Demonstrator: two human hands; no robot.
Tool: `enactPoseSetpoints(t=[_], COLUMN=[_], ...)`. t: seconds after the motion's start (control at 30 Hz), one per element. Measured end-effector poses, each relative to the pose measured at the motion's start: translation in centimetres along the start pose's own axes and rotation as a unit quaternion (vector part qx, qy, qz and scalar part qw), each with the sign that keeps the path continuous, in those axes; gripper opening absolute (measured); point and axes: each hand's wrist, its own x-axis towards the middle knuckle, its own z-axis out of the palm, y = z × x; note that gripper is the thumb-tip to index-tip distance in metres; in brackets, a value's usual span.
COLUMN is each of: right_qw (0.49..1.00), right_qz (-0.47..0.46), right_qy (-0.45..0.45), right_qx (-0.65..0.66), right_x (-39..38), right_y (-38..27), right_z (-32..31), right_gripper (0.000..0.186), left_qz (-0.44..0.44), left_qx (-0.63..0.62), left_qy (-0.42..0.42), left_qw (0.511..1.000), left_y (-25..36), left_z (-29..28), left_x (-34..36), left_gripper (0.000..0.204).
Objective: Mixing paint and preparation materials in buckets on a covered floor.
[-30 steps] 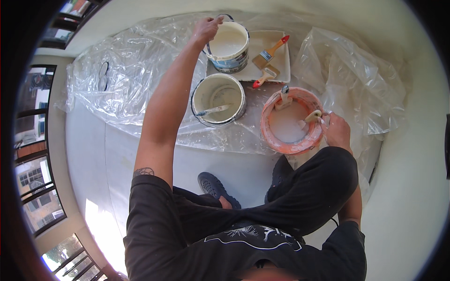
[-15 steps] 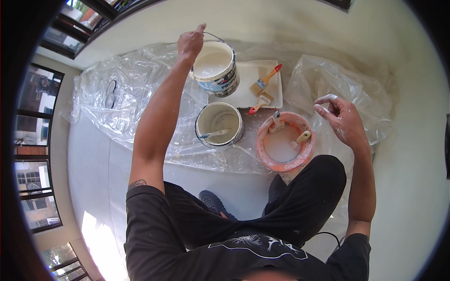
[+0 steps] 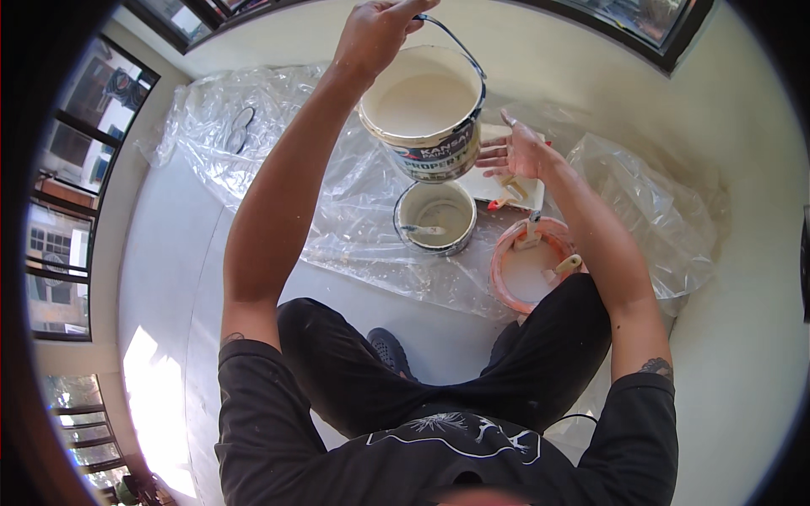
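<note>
A white paint bucket [image 3: 426, 101] with pale paint inside hangs lifted by its wire handle, with my left hand [image 3: 375, 35] closed on that handle. My right hand [image 3: 521, 152] is open, fingers spread, close to the bucket's right side; I cannot tell whether the fingertips touch it. Below the raised bucket stands a second, smaller-looking paint bucket [image 3: 456, 240] with a brush [image 3: 424, 229] lying in it. An orange-rimmed tub [image 3: 504, 282] of pale liquid, near my right knee, holds two more brushes. Behind my right hand a white paint tray [image 3: 533, 196] is partly hidden, with a brush [image 3: 510, 191] on it.
Clear plastic sheeting [image 3: 337, 228] covers the floor under the buckets and bunches up against the wall at the right. A round dark-rimmed object [image 3: 240, 131] lies on it at the far left. My bent knees are close to the tub.
My left hand has raised the paint bucket off the sheet, bringing it closer. My right hand has moved left from beside the tub toward the bucket, its fingers opening out.
</note>
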Motion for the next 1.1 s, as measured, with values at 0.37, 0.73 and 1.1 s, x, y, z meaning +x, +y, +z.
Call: enactPoseSetpoints(t=[0.37, 0.73, 1.1], right_qw=[0.957, 0.964, 0.98], right_qz=[-0.006, -0.057, -0.119], right_qy=[-0.021, 0.208, 0.1], right_qx=[-0.289, -0.158, -0.127], right_x=[-2.1, -3.1, -1.1], right_y=[4.4, 2.8, 2.8], right_z=[-2.0, -10.5, -13.7], right_gripper=[0.051, 0.037, 0.034], left_qz=[-0.167, -0.26, -0.306], left_qx=[-0.192, -0.431, -0.53], left_qy=[-0.152, -0.102, -0.085], left_qw=[0.955, 0.858, 0.786], left_y=[4.3, 3.8, 1.7], left_z=[1.0, 6.0, 7.9], left_x=[-11.8, -12.1, -12.9], left_gripper=[0.039, 0.03, 0.024])
